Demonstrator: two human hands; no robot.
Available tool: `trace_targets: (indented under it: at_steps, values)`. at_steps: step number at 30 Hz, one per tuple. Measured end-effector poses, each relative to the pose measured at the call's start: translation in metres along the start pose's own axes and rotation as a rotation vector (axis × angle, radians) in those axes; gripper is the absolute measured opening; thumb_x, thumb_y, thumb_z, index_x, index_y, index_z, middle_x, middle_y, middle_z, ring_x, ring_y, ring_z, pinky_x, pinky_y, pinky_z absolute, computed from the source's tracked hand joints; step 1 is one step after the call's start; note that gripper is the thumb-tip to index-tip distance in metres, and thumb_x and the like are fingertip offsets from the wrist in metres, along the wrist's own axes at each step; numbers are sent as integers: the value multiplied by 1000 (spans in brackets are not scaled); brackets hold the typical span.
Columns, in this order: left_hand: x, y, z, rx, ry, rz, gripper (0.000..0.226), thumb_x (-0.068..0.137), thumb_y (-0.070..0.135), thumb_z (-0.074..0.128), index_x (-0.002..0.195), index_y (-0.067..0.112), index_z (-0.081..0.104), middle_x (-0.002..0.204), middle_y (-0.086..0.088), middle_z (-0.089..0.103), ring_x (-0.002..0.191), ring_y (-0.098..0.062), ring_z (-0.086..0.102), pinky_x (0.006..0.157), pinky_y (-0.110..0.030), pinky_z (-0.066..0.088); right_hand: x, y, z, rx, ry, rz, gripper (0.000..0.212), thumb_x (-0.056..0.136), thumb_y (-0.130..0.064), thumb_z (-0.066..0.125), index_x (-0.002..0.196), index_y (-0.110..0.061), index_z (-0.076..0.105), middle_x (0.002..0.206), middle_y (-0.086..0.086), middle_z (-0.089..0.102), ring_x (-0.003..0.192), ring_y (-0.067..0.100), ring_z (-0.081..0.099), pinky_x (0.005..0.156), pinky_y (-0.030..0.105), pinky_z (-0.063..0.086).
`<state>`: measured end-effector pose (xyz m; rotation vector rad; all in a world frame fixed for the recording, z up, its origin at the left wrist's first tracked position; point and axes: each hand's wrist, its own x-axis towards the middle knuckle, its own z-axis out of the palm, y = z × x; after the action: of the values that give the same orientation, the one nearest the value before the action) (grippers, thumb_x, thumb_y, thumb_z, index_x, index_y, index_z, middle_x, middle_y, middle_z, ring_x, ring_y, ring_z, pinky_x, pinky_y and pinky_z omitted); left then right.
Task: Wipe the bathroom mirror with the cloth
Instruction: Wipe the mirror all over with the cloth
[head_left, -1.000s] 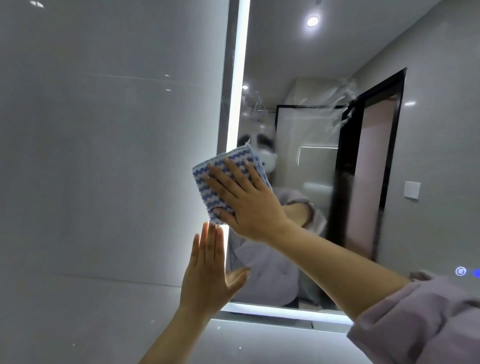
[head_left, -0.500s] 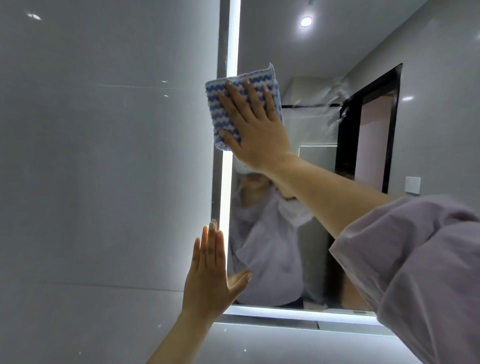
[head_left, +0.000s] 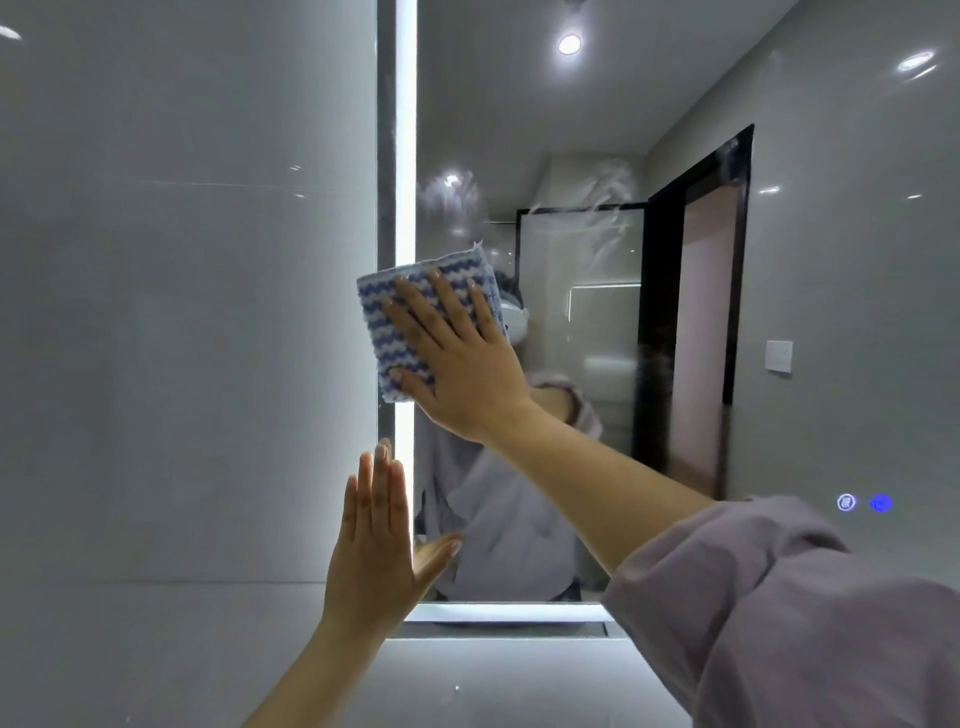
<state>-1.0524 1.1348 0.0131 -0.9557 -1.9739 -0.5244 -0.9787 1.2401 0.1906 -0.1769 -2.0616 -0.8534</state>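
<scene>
**Wiping the mirror's left edge**

The right hand (head_left: 457, 364), fingers spread, presses the folded cloth (head_left: 415, 322) flat on the mirror (head_left: 571, 130) beside its lit strip (head_left: 405, 130). The left hand (head_left: 374, 545) braces, open. Overlap strokes toward the smears (head_left: 608, 208).

The room is evenly, coolly lit. A white backlit strip (head_left: 405, 130) along the left edge of the frameless wall mirror (head_left: 571, 130) burns out to pure white and casts a glow on the glossy grey tiled wall (head_left: 182, 312). A round recessed ceiling lamp (head_left: 569, 44) glares in the reflection. Wide-angle distortion bends lines near the frame's edges; hazy smears blur the glass.
</scene>
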Motion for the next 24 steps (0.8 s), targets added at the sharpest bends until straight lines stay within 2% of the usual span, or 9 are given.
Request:
trace_targets:
  at_steps: [3, 8, 14, 19, 24]
  values:
    - [-2, 1, -5, 21, 26, 22, 100, 86, 75, 23, 148, -3, 19, 156, -23, 21, 142, -39, 25, 118, -38, 6, -3, 7, -3, -2, 4, 17, 69, 99, -56, 22, 155, -20, 3, 163, 1, -1, 149, 24, -7, 120, 45, -9]
    - [-2, 2, -11, 37, 32, 28, 88, 95, 64, 15, 144, -8, 30, 153, -25, 24, 138, -43, 29, 117, -36, 5, -24, 42, -8, 11, 52, 101, 67, 99, -54, 27, 154, -20, 10, 162, 0, 7, 149, 23, 1, 121, 46, -4]
    - [-3, 6, -11, 45, 60, 24, 83, 96, 61, 15, 146, -5, 19, 152, -27, 25, 138, -43, 30, 116, -36, 7, -67, 105, -11, -46, 109, 158, 66, 98, -54, 29, 153, -18, 16, 159, 1, 7, 148, 27, 11, 120, 48, 8]
    - [-3, 8, -13, 71, 77, 22, 80, 97, 57, 15, 147, -5, 17, 153, -27, 22, 138, -46, 29, 117, -38, 6, -107, 165, -9, -139, 76, 248, 69, 99, -56, 18, 154, -16, 12, 162, 8, 9, 149, 29, 6, 120, 48, 6]
    - [23, 14, -23, 65, 183, 29, 78, 100, 53, 14, 147, -9, 16, 153, -29, 18, 140, -46, 25, 118, -39, 7, -133, 194, -4, -145, 88, 298, 70, 99, -57, 16, 155, -17, 8, 162, 6, 4, 149, 27, 1, 121, 47, 2]
